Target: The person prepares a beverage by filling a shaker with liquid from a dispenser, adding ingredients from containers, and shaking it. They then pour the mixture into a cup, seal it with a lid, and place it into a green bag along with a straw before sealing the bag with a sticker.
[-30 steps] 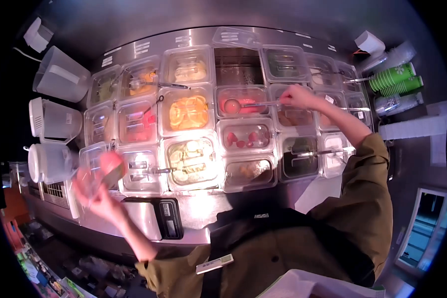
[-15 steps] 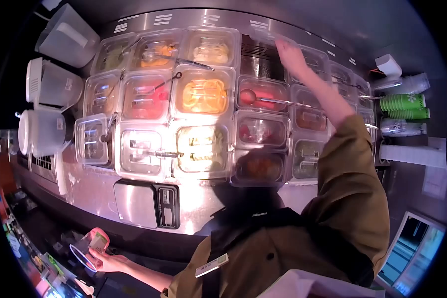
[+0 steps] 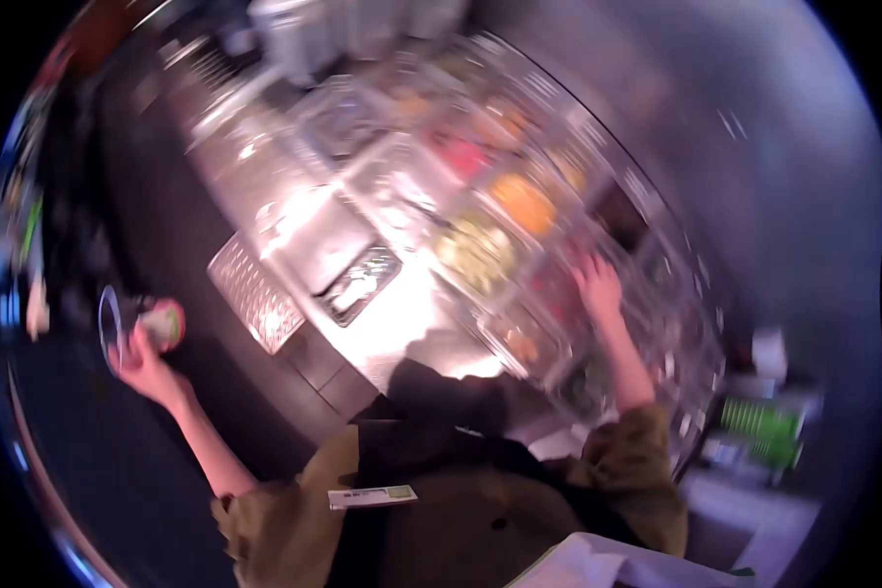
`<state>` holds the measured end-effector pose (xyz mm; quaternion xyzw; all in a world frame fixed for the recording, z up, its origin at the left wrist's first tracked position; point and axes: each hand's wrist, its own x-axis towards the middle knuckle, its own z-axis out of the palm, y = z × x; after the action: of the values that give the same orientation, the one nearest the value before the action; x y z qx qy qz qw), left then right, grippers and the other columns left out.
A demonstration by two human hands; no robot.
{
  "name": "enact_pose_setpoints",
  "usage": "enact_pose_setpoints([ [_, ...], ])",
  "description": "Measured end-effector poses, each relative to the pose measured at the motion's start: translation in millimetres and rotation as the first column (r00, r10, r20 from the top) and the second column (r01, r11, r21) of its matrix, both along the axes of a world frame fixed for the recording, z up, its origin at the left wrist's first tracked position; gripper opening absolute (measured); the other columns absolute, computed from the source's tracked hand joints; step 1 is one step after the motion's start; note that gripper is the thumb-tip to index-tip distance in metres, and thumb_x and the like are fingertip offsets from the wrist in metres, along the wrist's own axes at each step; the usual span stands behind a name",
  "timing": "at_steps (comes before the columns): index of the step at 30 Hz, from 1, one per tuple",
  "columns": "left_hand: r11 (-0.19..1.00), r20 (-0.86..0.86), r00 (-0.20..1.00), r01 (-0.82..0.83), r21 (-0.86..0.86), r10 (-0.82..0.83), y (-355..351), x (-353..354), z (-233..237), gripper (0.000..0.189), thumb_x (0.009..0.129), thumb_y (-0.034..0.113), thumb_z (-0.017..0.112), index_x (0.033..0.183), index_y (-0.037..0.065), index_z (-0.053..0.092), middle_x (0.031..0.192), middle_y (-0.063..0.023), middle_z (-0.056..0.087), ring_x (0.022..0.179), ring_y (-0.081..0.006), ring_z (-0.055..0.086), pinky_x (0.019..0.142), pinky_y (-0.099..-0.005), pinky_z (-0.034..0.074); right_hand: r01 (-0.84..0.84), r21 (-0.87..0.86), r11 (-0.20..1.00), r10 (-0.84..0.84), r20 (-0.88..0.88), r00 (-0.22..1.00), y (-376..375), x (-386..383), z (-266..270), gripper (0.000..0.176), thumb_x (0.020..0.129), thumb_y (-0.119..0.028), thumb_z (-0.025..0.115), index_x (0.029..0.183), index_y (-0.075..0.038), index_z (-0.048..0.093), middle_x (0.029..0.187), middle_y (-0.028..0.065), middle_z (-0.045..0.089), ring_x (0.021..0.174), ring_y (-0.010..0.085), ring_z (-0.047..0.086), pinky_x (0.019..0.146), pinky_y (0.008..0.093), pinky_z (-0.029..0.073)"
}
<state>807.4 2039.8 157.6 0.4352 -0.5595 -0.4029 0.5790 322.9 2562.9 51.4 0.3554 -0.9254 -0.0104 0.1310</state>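
At the far left, my left hand is wrapped round a clear plastic cup with a label and pinkish contents near its base; the cup lies sideways, its rim to the left. My right hand is over the lidded food containers, fingers spread, beside a container of red food. Motion blur hides whether its fingertips touch a lid. Near it are a container of orange slices and one of pale chunks.
A scale rests on the metal counter. Green cups are stacked at the right. White pitchers stand at the top. A perforated metal piece juts out beside the counter's front edge, above the tiled floor.
The view has turned, so the counter now runs diagonally. My right hand has come back from the rear row to the red food container. The cup remains in my left hand.
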Motion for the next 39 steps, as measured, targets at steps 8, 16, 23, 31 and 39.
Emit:
enact_pose_setpoints([
  [8, 0.919, -0.07, 0.917, -0.388, 0.072, 0.393, -47.3, 85.3, 14.0, 0.07, 0.075, 0.01, 0.069, 0.128, -0.003, 0.026, 0.12, -0.0145, 0.044, 0.107, -0.0205, 0.046, 0.09, -0.0307, 0.04, 0.189, -0.084, 0.978, -0.184, 0.063, 0.981, -100.9, 1.4, 71.2, 0.053, 0.087, -0.036, 0.047, 0.122, 0.003, 0.04, 0.128, 0.0248, 0.036, 0.115, 0.0393, 0.039, 0.092, 0.0409, 0.038],
  [16, 0.974, -0.466, 0.883, 0.057, 0.219, 0.053, -268.6, 79.8, 18.2, 0.042, 0.082, 0.015, 0.062, 0.115, 0.002, 0.04, 0.099, -0.0065, 0.056, 0.086, -0.0138, 0.056, 0.068, -0.0263, 0.048, -0.373, -0.548, 0.749, 0.658, 0.682, 0.319, -543.9, 151.6, 145.6, 0.047, 0.082, -0.012, 0.056, 0.126, -0.006, 0.04, 0.126, 0.0152, 0.042, 0.09, 0.022, 0.058, 0.076, 0.0301, 0.048],
  [23, 0.939, -0.435, 0.892, 0.244, 0.242, -0.12, -471.6, 60.6, 54.8, 0.055, 0.081, 0.019, 0.063, 0.122, -0.002, 0.032, 0.107, -0.0098, 0.053, 0.092, -0.0141, 0.054, 0.065, -0.0275, 0.048, -0.574, -0.368, 0.732, 0.575, 0.785, 0.23, -802.3, 180.4, 126.4, 0.044, 0.083, -0.024, 0.058, 0.118, 0.001, 0.047, 0.107, 0.0147, 0.058, 0.082, 0.0199, 0.06, 0.073, 0.0307, 0.047],
  [31, 0.946, -0.348, 0.935, 0.169, 0.276, -0.065, -736.2, -11.9, 36.4, 0.046, 0.078, 0.014, 0.065, 0.113, 0.001, 0.038, 0.096, -0.0078, 0.055, 0.085, -0.0133, 0.056, 0.059, -0.0252, 0.05, -0.551, -0.392, 0.737, 0.633, 0.686, 0.359, -1104.7, 76.3, 59.1, 0.046, 0.082, -0.033, 0.056, 0.11, 0.003, 0.053, 0.101, 0.0186, 0.06, 0.086, 0.0249, 0.061, 0.076, 0.0329, 0.047],
  [39, 0.969, -0.23, 0.969, 0.137, 0.205, -0.089, -1075.6, -180.5, -0.5, 0.073, 0.073, 0.013, 0.071, 0.128, -0.001, 0.026, 0.109, -0.0106, 0.05, 0.098, -0.0183, 0.049, 0.087, -0.0315, 0.039, -0.471, -0.284, 0.836, 0.547, 0.353, 0.759, -1428.4, -76.9, -39.9, 0.032, 0.079, -0.022, 0.05, 0.105, -0.004, 0.054, 0.11, 0.0189, 0.052, 0.1, 0.0352, 0.05, 0.085, 0.041, 0.042],
])
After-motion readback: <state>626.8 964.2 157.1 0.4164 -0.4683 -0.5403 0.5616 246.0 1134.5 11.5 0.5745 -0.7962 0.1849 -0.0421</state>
